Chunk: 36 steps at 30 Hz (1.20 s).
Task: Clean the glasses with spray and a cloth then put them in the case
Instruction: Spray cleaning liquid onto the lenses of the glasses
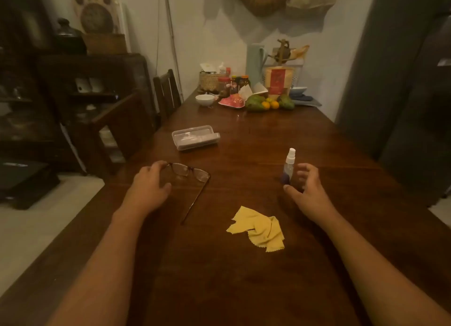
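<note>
Dark-framed glasses (pixel 192 176) lie on the wooden table (pixel 219 277) with their arms unfolded. My left hand (pixel 150 186) curls over their left end, fingertips on the frame. A small clear spray bottle (pixel 289 165) with a white cap stands upright to the right. My right hand (pixel 306 191) hovers just beside it, fingers and thumb spread around it without touching. A crumpled yellow cloth (pixel 258 229) lies between my forearms. The clear plastic glasses case (pixel 194 137) lies closed farther back, left of centre.
The table's far end holds a white bowl (pixel 204 99), fruit (pixel 266 103), jars, a basket and a tall pale flask (pixel 255 64). A dark chair (pixel 167 93) and a cabinet (pixel 92 93) stand along the left. The table's left edge runs close to my left arm.
</note>
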Available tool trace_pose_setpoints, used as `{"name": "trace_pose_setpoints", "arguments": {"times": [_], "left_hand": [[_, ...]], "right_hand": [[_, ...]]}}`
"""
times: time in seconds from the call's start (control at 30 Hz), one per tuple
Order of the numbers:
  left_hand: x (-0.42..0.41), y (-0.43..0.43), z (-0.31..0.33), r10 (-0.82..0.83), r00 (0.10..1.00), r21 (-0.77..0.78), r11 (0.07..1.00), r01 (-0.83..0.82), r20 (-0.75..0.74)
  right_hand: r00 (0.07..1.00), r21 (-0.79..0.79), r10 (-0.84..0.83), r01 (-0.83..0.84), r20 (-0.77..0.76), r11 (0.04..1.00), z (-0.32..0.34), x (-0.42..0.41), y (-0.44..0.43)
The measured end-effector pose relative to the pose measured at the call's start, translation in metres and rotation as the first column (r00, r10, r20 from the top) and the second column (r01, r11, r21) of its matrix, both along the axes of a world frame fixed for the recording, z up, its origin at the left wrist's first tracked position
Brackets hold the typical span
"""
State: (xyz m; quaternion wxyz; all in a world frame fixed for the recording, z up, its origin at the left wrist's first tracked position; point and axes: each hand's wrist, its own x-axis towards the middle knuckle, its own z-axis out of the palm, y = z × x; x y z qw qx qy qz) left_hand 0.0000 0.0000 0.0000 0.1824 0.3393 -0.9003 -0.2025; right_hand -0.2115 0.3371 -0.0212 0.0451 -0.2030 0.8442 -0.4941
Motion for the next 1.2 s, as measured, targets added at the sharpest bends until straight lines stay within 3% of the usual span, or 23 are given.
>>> {"name": "trace_pose_setpoints", "arguments": {"times": [0.13,0.27,0.43,0.6,0.7,0.77,0.9,1.2], "left_hand": [[0.003,0.0,0.002,0.038,0.999,0.039,0.999,-0.038,-0.019],[0.004,0.005,0.003,-0.025,0.995,0.159,0.987,0.039,-0.092],[0.011,0.006,0.009,0.008,0.99,0.296,0.955,0.034,-0.139],[0.022,-0.011,0.008,0.036,0.982,0.215,0.977,0.004,-0.184],[0.024,-0.017,0.007,-0.03,0.999,0.047,0.998,0.029,0.026],[0.02,-0.013,0.009,-0.128,0.984,0.05,0.991,0.123,0.12],[0.007,-0.002,0.011,-0.273,0.961,0.146,0.953,0.264,0.045],[0.011,0.009,0.014,-0.313,0.93,-0.218,0.938,0.271,-0.19]], "right_hand": [[0.999,-0.048,-0.002,0.004,0.038,0.999,0.003,-0.007,-0.005],[0.998,-0.078,0.018,-0.013,0.058,0.997,0.005,-0.015,-0.013],[0.998,-0.025,0.024,-0.023,0.053,0.999,0.006,-0.021,-0.026],[0.997,-0.1,0.057,-0.062,-0.045,0.993,0.003,-0.021,-0.027],[0.992,-0.078,0.099,-0.105,-0.075,0.991,0.005,-0.017,-0.024],[0.987,-0.068,0.132,-0.138,-0.086,0.988,0.008,-0.014,-0.024],[0.978,-0.115,0.186,-0.197,-0.1,0.974,0.018,-0.001,-0.025],[0.931,-0.336,0.366,-0.345,-0.001,0.876,0.044,0.039,-0.033]]}}
